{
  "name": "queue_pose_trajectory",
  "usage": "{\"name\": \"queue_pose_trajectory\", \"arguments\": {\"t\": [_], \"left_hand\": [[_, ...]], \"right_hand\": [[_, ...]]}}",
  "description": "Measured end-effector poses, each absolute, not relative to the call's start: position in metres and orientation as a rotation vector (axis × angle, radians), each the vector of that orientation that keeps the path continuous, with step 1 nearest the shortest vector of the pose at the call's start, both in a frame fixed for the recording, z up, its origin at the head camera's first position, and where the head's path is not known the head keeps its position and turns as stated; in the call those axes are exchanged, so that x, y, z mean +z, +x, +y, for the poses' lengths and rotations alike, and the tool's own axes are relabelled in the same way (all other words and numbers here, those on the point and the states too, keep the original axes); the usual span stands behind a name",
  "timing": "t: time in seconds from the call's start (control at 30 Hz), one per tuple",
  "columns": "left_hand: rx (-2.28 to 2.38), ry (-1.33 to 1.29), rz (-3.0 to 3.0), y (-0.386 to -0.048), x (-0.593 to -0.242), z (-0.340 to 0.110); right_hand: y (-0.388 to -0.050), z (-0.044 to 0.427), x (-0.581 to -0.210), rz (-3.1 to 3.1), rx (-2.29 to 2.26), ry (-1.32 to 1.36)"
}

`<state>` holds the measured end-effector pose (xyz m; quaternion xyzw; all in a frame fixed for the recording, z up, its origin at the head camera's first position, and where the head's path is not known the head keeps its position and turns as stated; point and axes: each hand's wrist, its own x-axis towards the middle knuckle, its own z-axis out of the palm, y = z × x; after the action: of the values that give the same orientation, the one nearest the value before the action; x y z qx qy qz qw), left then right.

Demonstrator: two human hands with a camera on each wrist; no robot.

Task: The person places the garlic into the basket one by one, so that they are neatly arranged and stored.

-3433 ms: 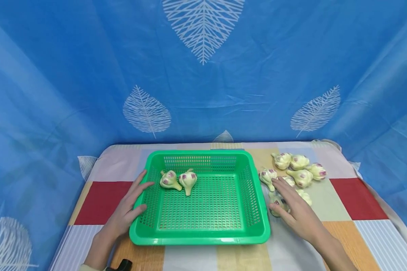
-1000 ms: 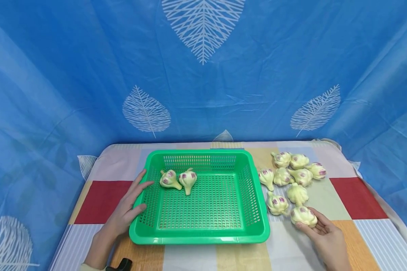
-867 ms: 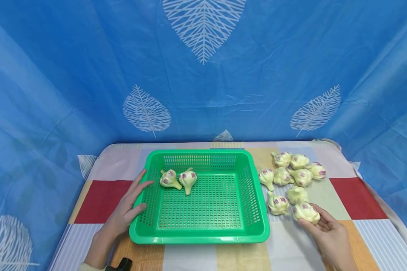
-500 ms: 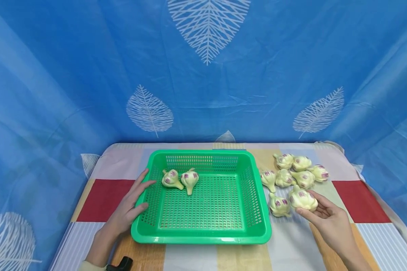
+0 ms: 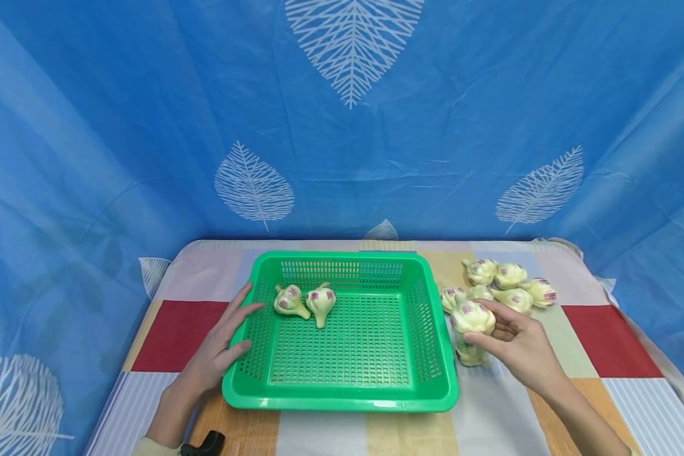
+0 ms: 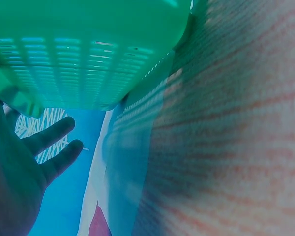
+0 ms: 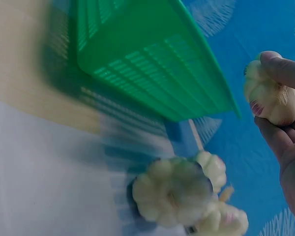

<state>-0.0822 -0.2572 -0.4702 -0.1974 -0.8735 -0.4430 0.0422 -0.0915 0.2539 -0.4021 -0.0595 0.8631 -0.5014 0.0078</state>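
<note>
A green plastic basket (image 5: 342, 403) with slotted walls stands mid-table. Two garlic bulbs, one on the left (image 5: 289, 300) and one beside it (image 5: 320, 304), lie inside near its back left. My left hand (image 5: 213, 348) rests at the basket's left rim with fingers extended; the left wrist view shows its fingers (image 6: 59, 162) spread beside the basket wall. To the right of the basket, my right hand (image 5: 519, 342) grips a garlic bulb (image 5: 472, 316) between thumb and fingers. In the right wrist view that held bulb (image 7: 265, 93) is raised above the table.
Several loose garlic bulbs (image 5: 511, 276) lie on the right of the table, partly behind the right hand. One bulb (image 5: 470, 356) sits below the held one. A patchwork cloth (image 5: 177, 335) covers the table. Blue leaf-print curtain (image 5: 376, 158) surrounds it.
My right hand picked up a garlic bulb from the near side of the pile and has carried it up and left toward the basket. My left hand stays at the rim.
</note>
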Motion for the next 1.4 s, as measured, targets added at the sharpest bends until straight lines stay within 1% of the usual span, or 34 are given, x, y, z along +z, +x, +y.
{"name": "queue_pose_trajectory", "arguments": {"t": [0.23,0.57,1.0,1.27,1.4], "left_hand": [[-1.35,-0.598,-2.681,-0.081,-0.471,-0.257],[-1.339,-0.603,-2.675,-0.082,-0.474,-0.257],[-1.381,-0.602,-2.665,-0.084,-0.476,-0.257],[-1.376,-0.614,-2.656,-0.081,-0.475,-0.259],[-1.382,-0.633,-2.652,-0.082,-0.475,-0.258]], "right_hand": [[-0.108,0.231,-0.403,2.632,-1.486,-0.286],[-0.136,0.193,-0.4,2.414,-1.48,-0.565],[-0.171,0.134,-0.383,2.521,-1.01,-0.846],[-0.186,0.098,-0.395,2.488,-0.876,-0.872],[-0.188,0.084,-0.407,2.49,-0.838,-0.796]]}}
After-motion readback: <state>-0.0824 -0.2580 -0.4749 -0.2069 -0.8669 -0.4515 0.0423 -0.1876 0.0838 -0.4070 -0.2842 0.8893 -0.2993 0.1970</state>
